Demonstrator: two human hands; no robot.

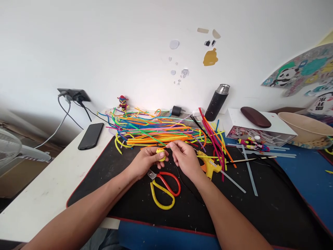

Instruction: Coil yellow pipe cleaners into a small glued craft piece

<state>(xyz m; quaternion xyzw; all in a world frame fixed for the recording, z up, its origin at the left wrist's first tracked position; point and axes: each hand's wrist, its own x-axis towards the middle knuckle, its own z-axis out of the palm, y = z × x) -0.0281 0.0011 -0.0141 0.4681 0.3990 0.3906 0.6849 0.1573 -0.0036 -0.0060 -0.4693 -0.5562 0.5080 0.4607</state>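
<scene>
My left hand (145,161) is closed around a small yellow coiled pipe-cleaner piece (160,152) with a touch of orange on top. Close beside it, my right hand (183,156) pinches a thin orange pipe cleaner (163,147) that runs toward the yellow piece; whether the two are joined I cannot tell. Below the hands lie scissors (166,191) with one red and one yellow handle, their blades partly under my left hand. A yellow glue gun (211,166) with a clear glue stick rests just right of my right hand.
Many colourful pipe cleaners (156,130) are heaped behind the hands on the black mat (125,205). A phone (91,136) lies left. A black flask (218,102), white box (260,126), basket (304,126), glue sticks (249,172) and small figure (122,102) stand or lie around.
</scene>
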